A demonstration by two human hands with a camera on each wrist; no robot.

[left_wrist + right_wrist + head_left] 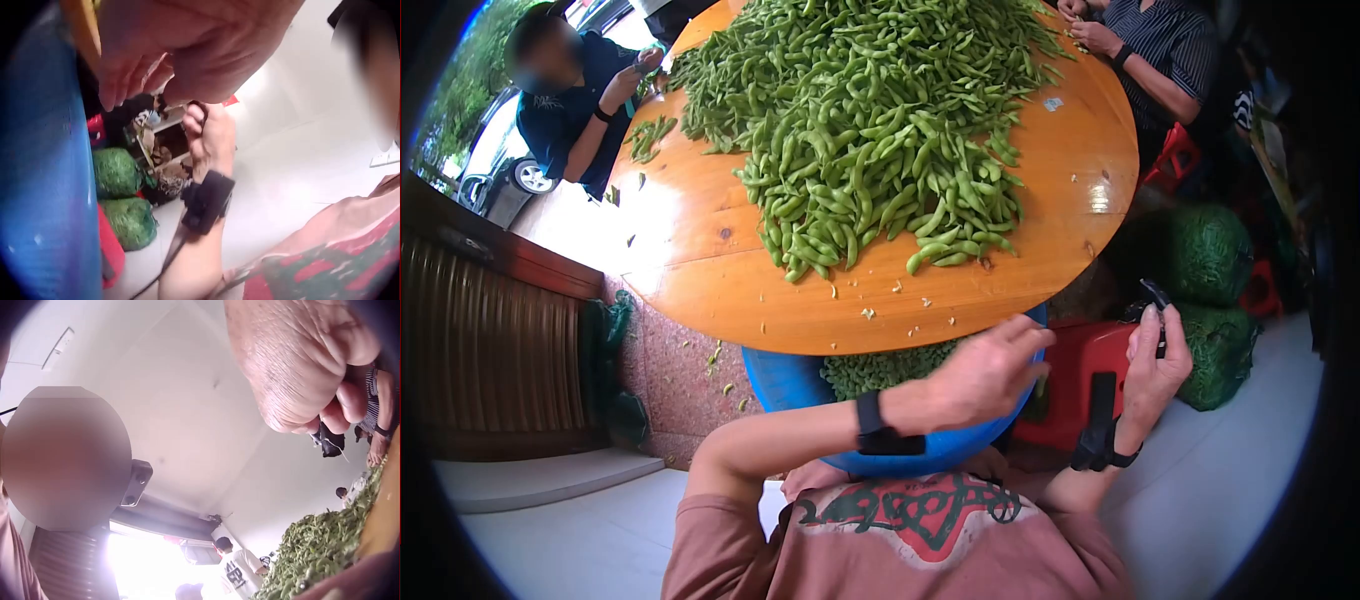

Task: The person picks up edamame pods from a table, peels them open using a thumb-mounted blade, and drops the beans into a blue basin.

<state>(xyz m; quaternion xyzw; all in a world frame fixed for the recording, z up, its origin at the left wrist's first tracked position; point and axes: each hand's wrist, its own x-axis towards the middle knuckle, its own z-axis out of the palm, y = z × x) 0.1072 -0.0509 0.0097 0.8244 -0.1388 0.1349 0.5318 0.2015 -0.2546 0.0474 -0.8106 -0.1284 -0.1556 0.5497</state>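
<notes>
My left hand (975, 380) hovers over the right part of a blue tub (765, 378), fingers loosely spread and holding nothing. Small green beans (855, 375) lie in the tub. Off to the right of it, my right hand (1152, 365) is raised and grips a small black object (1156, 292), which pokes out past the fingertips; what kind it is I cannot tell. The right wrist view shows the black object (331, 440) below the curled fingers. A big heap of green soybean pods (870, 150) covers much of the wooden table (710, 300).
Full green net sacks (1205, 255) stand on the floor at the right, beside a red plastic stool (1070, 375). One person (565, 110) sits at the table's left, another (1155, 60) at its right. Small husk scraps (868, 313) dot the near table edge.
</notes>
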